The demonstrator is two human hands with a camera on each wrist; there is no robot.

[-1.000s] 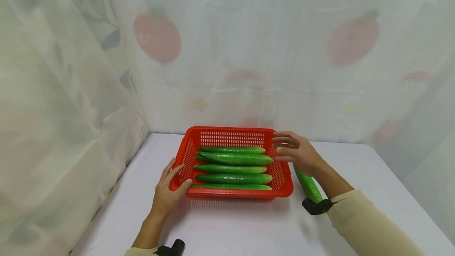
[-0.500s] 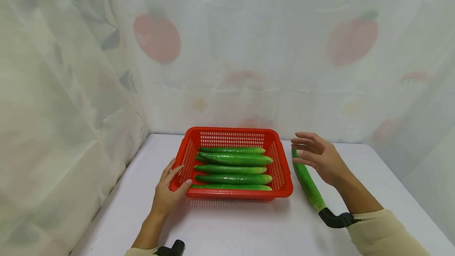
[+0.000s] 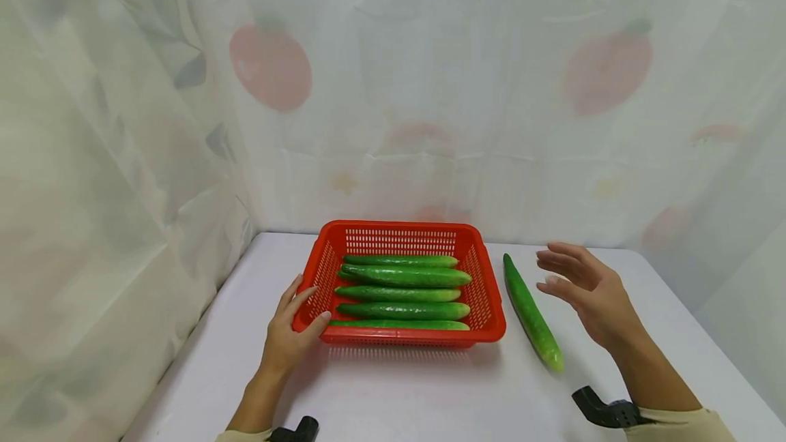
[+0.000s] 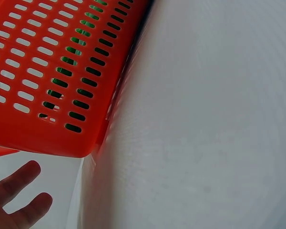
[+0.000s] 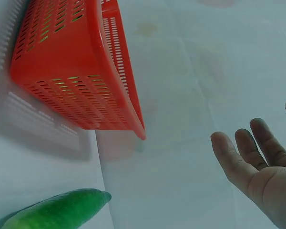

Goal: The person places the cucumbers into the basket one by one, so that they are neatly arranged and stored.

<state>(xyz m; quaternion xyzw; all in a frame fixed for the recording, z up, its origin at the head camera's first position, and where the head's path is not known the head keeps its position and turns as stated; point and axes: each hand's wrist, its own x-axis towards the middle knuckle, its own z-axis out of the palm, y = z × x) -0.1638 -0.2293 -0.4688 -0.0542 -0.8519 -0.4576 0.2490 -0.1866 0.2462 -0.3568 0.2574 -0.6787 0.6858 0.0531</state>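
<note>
A red plastic basket (image 3: 411, 335) with slotted walls stands at mid-table, several green cucumbers (image 3: 402, 311) lying crosswise inside it. My left hand (image 3: 288, 333) rests at its front left corner, thumb and forefinger reaching over the rim. Two of its straight fingertips (image 4: 38, 205) show beside the basket in the left wrist view. One loose cucumber (image 3: 533, 316) lies slanted on the table to the right of the basket. To the right of that cucumber, my right hand (image 3: 592, 292) hovers with fingers apart and nothing in them; its palm shows in the right wrist view.
A white table (image 3: 399, 401) carries everything. Pale sheets with strawberry prints hang behind it (image 3: 424, 87) and along the left side (image 3: 104, 224). A black camera mount sits on each wrist, the right one (image 3: 604, 411) over the table.
My right hand has moved from the basket's right rim rightward, past the loose cucumber, which is now fully uncovered. The left hand and basket have stayed in place.
</note>
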